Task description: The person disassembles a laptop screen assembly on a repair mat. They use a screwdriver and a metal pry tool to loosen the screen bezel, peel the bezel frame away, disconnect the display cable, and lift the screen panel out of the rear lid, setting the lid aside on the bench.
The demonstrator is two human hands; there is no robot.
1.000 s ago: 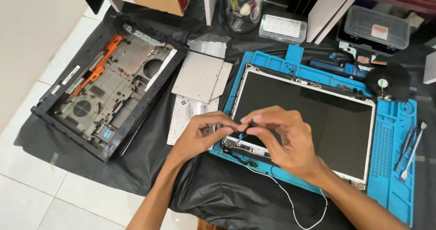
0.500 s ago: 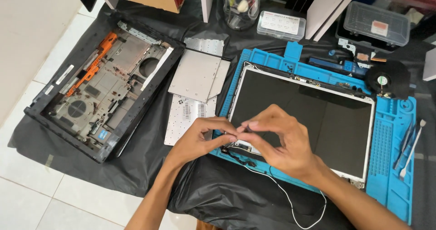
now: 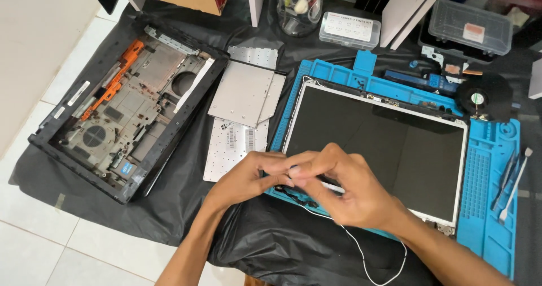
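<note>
Hands have closed tighter at lower centre: left hand (image 3: 248,178) and right hand (image 3: 344,190) pinch a thin white cable (image 3: 384,263) at the dark flat laptop screen panel's (image 3: 384,145) lower-left corner, suggesting it's being freed.

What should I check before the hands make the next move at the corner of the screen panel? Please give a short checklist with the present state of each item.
1. Screen panel lies flat on the blue work mat: ok.
2. Left hand and right hand both meet at the panel's near left corner: ok.
3. What the fingertips pinch: cannot tell, the fingers hide it.
4. White cable runs loose from the corner over the black sheet, not visibly snagged: ok.
5. Tools rest in the mat's right tray, apart from the hands: ok.
6. Opened laptop base sits well to the left: ok.
</note>
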